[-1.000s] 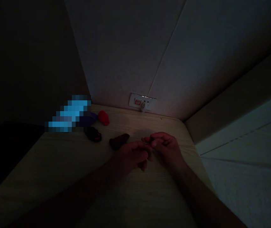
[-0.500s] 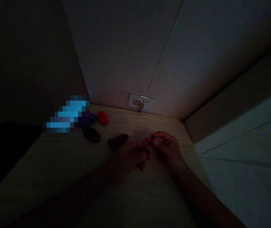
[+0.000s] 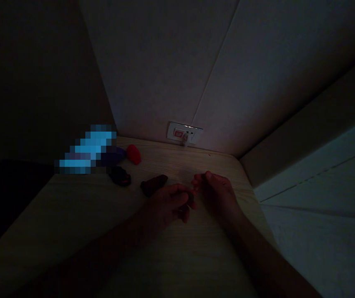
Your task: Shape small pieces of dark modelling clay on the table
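Note:
My left hand (image 3: 172,202) is curled over the middle of the wooden tabletop, its thumb and fingers closed round a small dark piece (image 3: 190,200) whose kind I cannot make out. Just to the right, my right hand (image 3: 216,188) has thumb and forefinger pinched together; what is between them, if anything, is too dark to tell. A small gap lies between the two hands. Behind the left wrist rests a dark reddish-brown lump (image 3: 154,184) with a tapered end. Further left lie a black bundle (image 3: 120,176) with a reddish spot, a red lump (image 3: 133,154) and a purple lump (image 3: 114,157).
A blurred-out bright blue patch (image 3: 87,150) covers something at the table's far left. On the wall behind is a socket plate (image 3: 184,132) with a red switch and a plug in it. The tabletop (image 3: 177,260) meets a pale panel on the right. The light is very dim.
My right hand has drawn slightly away from the left, its thumb sliding up toward the fingertip. The left hand stays almost in place. The view has shifted slightly.

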Tool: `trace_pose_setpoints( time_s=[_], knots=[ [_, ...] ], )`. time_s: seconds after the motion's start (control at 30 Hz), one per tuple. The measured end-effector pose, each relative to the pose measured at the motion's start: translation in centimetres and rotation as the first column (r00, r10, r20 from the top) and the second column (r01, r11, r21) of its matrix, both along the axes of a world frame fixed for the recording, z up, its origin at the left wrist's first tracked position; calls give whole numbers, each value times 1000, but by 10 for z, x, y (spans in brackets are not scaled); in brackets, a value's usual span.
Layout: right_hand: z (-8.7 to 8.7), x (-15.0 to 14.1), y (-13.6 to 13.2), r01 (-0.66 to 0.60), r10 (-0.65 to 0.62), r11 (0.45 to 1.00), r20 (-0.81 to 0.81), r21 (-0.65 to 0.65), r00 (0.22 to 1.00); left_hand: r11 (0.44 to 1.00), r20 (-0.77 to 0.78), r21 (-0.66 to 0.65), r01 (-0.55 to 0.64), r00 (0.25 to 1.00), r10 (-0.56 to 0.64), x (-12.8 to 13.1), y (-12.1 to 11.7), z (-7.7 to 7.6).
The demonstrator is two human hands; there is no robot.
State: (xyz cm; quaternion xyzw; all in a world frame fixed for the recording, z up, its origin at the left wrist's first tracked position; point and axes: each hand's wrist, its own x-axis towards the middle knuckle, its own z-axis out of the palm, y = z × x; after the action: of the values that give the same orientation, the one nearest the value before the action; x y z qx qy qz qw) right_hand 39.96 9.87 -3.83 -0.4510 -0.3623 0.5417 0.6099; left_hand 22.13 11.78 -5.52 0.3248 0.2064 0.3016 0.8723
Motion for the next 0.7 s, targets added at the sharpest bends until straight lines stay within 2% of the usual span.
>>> trace_pose_setpoints(
  time_s=[0.27,0.47,0.57,0.7],
  knots=[
    [-1,2,-1,-16,15,1000,-26,-4,1000,1000,13,-21,-16,1000,16,1,0,2],
    [1,2,-1,-16,16,1000,-45,2,999,997,-38,72,-38,998,41,2,0,-2],
    [4,4,-4,3,-4,1000,36,30,999,994,-43,84,-68,996,72,2,-1,4],
    [14,5,-12,7,-42,991,258,132,965,989,-38,72,-133,990,136,2,-2,11]
  ],
)
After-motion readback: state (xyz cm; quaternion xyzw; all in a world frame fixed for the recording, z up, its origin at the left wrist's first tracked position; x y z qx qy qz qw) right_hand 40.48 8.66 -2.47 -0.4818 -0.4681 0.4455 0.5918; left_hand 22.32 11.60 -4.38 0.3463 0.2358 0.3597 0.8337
